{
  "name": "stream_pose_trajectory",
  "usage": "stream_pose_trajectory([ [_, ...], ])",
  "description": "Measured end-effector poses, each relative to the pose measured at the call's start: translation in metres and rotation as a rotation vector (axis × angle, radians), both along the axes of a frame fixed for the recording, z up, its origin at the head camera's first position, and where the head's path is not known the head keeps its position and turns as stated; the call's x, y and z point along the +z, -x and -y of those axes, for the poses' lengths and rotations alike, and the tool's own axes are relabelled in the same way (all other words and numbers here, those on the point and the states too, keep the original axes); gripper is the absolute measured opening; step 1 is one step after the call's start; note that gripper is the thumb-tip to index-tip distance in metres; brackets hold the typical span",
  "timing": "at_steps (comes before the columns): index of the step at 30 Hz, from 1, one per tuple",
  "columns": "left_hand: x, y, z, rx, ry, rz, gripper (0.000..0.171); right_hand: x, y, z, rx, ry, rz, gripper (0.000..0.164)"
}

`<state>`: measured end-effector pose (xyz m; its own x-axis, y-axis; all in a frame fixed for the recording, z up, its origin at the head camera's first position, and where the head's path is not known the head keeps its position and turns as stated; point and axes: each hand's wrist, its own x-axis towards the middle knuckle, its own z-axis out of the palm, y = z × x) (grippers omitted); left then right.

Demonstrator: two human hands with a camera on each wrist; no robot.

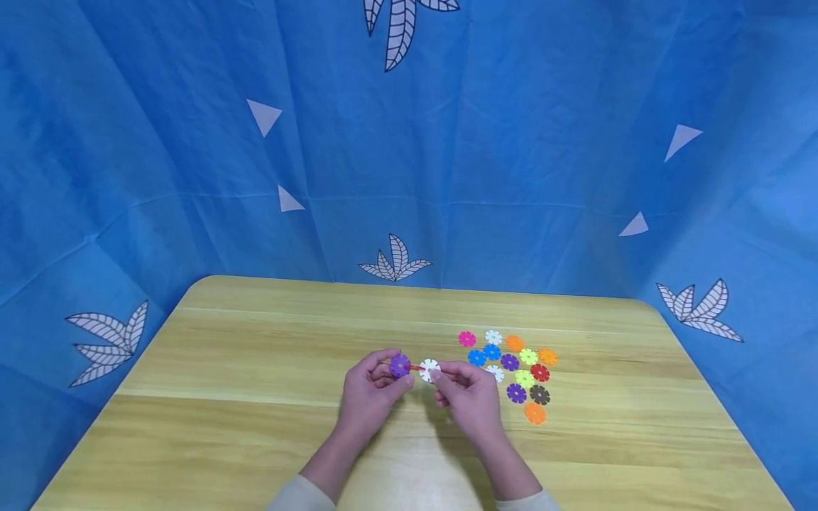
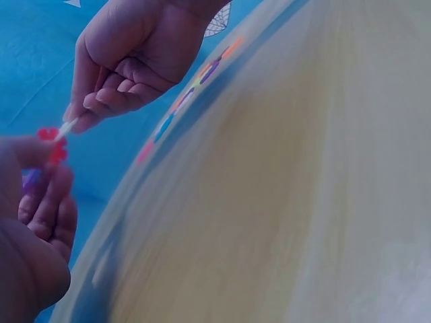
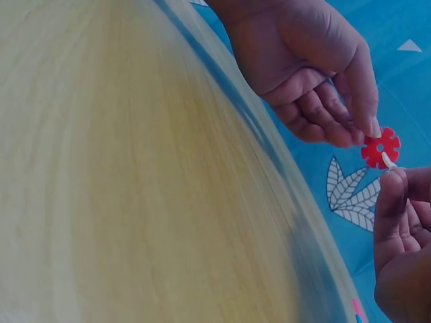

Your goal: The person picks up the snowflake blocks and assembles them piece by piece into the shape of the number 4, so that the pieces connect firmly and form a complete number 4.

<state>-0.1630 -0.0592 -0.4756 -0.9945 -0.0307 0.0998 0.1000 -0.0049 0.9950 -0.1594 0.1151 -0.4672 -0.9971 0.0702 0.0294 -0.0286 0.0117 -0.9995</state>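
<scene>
Over the table, my left hand (image 1: 366, 399) pinches a purple slotted disc (image 1: 400, 365) between thumb and fingers. A red slotted disc (image 3: 373, 154), seen edge-on in the head view, stands between the purple disc and a white slotted disc (image 1: 427, 366). My right hand (image 1: 474, 402) pinches the white disc by its right side. In the right wrist view the white disc's edge meets the red one; how deep the slots sit in each other is too small to tell. The left fingertips lie against the red disc's rim there.
To the right of my right hand several loose slotted discs lie flat on the wooden table (image 1: 243, 397), among them a pink disc (image 1: 467, 339), a brown disc (image 1: 540, 394) and an orange disc (image 1: 535, 413). A blue cloth (image 1: 530, 142) hangs behind the table and at its sides.
</scene>
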Motion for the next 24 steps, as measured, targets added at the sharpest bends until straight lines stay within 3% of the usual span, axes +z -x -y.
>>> stream_pose_trajectory([
  [10,0.0,0.001,0.0,0.006,0.166,-0.065,0.051,-0.003,0.0,0.0,0.012,0.027,0.022,0.014],
  [18,0.001,-0.001,-0.005,-0.031,0.009,0.048,0.065,-0.002,-0.001,0.001,0.008,0.033,0.017,0.015],
  [24,-0.001,0.0,-0.01,-0.019,-0.051,0.115,0.042,0.0,0.001,0.003,-0.027,0.064,0.006,0.015],
])
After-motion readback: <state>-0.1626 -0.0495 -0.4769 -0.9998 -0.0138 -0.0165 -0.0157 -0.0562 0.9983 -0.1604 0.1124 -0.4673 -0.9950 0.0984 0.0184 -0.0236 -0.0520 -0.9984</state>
